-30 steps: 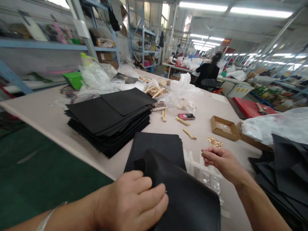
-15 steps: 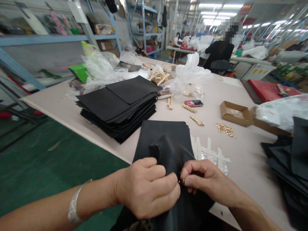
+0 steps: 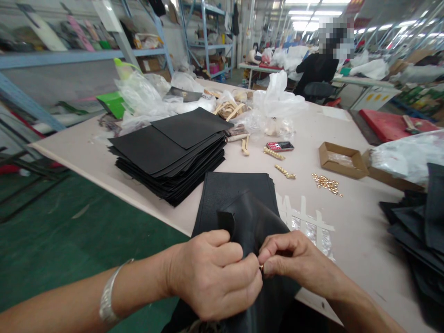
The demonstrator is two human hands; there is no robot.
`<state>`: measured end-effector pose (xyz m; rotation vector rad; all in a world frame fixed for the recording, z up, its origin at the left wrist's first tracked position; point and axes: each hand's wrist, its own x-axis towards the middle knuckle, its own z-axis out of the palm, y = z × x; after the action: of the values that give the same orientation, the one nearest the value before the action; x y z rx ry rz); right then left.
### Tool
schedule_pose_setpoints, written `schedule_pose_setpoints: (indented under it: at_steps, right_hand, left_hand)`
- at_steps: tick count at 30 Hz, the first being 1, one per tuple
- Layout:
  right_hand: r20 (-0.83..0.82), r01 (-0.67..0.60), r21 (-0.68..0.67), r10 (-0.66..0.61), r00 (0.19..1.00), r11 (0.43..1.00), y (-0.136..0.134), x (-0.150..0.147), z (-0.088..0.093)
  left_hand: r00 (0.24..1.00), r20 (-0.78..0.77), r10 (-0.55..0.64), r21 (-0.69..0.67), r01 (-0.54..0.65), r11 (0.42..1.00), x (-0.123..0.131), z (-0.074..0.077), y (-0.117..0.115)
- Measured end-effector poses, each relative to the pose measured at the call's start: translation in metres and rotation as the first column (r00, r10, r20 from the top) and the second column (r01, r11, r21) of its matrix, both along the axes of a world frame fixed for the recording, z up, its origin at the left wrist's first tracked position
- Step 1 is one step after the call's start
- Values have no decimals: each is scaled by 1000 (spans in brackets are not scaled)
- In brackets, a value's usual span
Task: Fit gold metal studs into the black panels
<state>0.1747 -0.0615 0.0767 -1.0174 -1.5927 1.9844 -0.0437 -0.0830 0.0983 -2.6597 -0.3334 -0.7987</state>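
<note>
Right hand pinches a gold stud against the black fabric panel! Left hand presses its fingers together, gripping the panel firmly beside the stud.

the right hand can pass rightward over the tabletop; gold studs and the cardboard tray lie ahead; the black panel and stacked black sheets bar the left

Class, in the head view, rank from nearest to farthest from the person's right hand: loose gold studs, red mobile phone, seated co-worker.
From the right hand:
1. Loose gold studs, on the table, ahead and rightward.
2. Red mobile phone, farther up the table.
3. Seated co-worker, beyond the table's far end.
</note>
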Motion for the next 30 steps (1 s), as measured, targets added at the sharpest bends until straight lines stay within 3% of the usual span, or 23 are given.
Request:
schedule_pose_setpoints:
  at_steps: [5,11,21,24,27,30]
  right_hand:
    - [2,5,-94,-5,1000,996,2,1,1]
    - [-127,-72,-242,41,991,968,3,4,-2]
    - [-175,-50,-236,8,985,971,4,10,-10]
    - [-168,8,-187,-40,985,982,6,13,-9]
    - [-139,168,-49,-174,975,985,5,26,-2]
    - [-314,193,125,-145,938,973,-6,51,11]
  left_hand:
    - [1000,-1,-20,6,20,1000,1,-1,1]
    - [998,3,-63,4,63,998,6,6,1]
    - [996,21,-81,-22,82,996,19,3,8]
    - [997,39,-71,-41,73,997,27,10,12]
    - [1000,28,-9,-102,12,995,30,17,16]
    - [983,157,98,-117,-80,990,25,6,34]
